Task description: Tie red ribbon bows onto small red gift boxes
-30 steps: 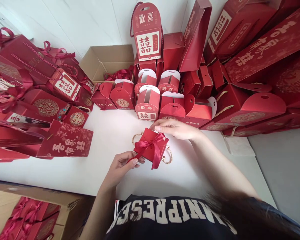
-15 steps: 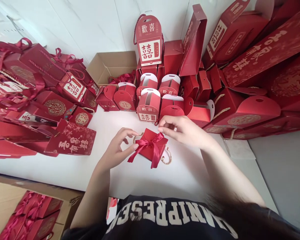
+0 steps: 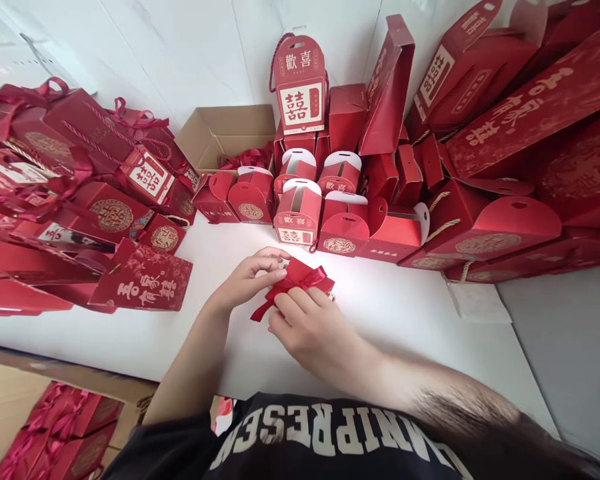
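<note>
A small red gift box (image 3: 300,272) lies on the white table in front of me, with a dark red satin ribbon (image 3: 266,308) tied across its top. My left hand (image 3: 255,279) is closed at the box's left edge, thumb on top and fingers behind. From the near side, my right hand (image 3: 307,327) reaches over the box with curled fingers pinching the ribbon. It hides the near part of the bow and box. A bit of twisted gold cord shows at the box's right side.
Red boxes with cut-out handles (image 3: 297,210) stand in rows behind my hands. Ribboned boxes (image 3: 105,207) are piled on the left, larger boxes (image 3: 495,220) on the right. A cardboard carton (image 3: 225,130) stands at the back, and another carton (image 3: 130,417) holds red boxes at lower left.
My right hand has come from beyond the box's upper right to its near side and closed on the ribbon. My left hand has shifted slightly right and up, onto the box's edge.
</note>
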The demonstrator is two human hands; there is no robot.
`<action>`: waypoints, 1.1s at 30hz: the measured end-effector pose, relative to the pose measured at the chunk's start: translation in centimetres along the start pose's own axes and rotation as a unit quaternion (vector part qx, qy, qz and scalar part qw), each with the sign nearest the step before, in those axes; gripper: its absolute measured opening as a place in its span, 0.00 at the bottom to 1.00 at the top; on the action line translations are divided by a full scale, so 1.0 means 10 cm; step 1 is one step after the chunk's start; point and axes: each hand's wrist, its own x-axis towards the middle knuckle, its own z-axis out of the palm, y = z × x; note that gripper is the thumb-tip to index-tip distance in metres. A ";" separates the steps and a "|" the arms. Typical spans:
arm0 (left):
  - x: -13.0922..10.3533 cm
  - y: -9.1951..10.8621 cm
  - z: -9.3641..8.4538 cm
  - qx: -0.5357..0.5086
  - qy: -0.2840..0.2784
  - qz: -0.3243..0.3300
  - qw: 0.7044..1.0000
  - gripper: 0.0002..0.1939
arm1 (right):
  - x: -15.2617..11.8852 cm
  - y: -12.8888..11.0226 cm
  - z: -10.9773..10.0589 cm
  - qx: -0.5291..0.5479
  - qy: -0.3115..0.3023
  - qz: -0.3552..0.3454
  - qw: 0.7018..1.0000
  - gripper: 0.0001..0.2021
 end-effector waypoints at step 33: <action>-0.05 -0.02 0.12 -0.053 0.053 -0.062 0.995 0.21 | -0.15 0.81 -0.44 0.351 -0.238 -0.014 0.906 0.20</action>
